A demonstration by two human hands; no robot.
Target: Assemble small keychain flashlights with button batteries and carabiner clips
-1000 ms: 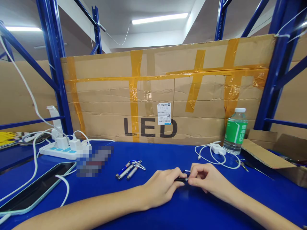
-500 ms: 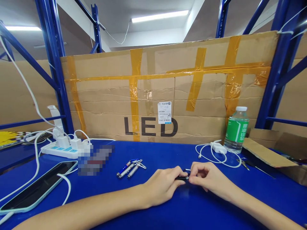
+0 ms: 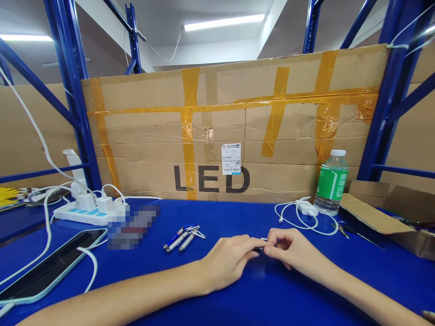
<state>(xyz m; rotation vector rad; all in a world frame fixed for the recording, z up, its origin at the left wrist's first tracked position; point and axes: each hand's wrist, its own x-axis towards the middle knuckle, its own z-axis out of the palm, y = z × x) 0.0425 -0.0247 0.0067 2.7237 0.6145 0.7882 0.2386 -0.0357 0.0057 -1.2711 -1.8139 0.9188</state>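
Meeting at the fingertips: bare left hand (image 3: 229, 260), bare right hand (image 3: 294, 249)

At one o'clock, between them, a small dark shiny object (image 3: 259, 249), mostly hidden; whether either clamps it, I cannot tell. Eleven o'clock: three slim silver-and-blue pens (image 3: 177, 242).

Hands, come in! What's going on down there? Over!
Left hand and right hand close together at small dark item. Hands hide most of it. Pens lie apart, left.

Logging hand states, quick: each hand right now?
Left hand: over a small dark object; grip cannot be told.
Right hand: pinched closed beside it; hold hidden.
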